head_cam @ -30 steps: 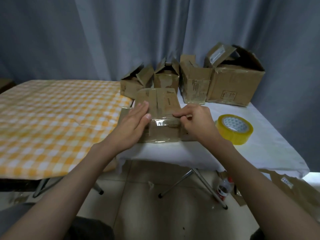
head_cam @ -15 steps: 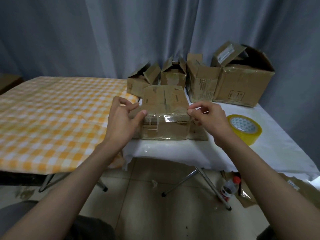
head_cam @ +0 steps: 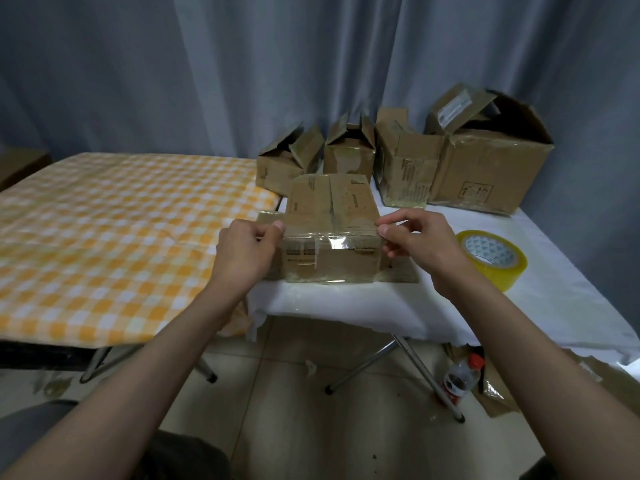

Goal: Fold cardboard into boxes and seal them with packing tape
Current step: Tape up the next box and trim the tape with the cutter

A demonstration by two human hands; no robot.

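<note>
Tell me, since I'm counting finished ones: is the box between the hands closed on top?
Closed: the box shows flat top flaps, with clear tape across its front edge.

Both hands (head_cam: 242,252) (head_cam: 419,242) pinching clear tape across cardboard box (head_cam: 330,230) (yellow roll (head_cam: 493,259) beside)

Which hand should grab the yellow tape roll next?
Right, probably. The right hand is nearer the yellow packing tape roll on the white table. The left hand pinches the small brown cardboard box at its far side.
</note>
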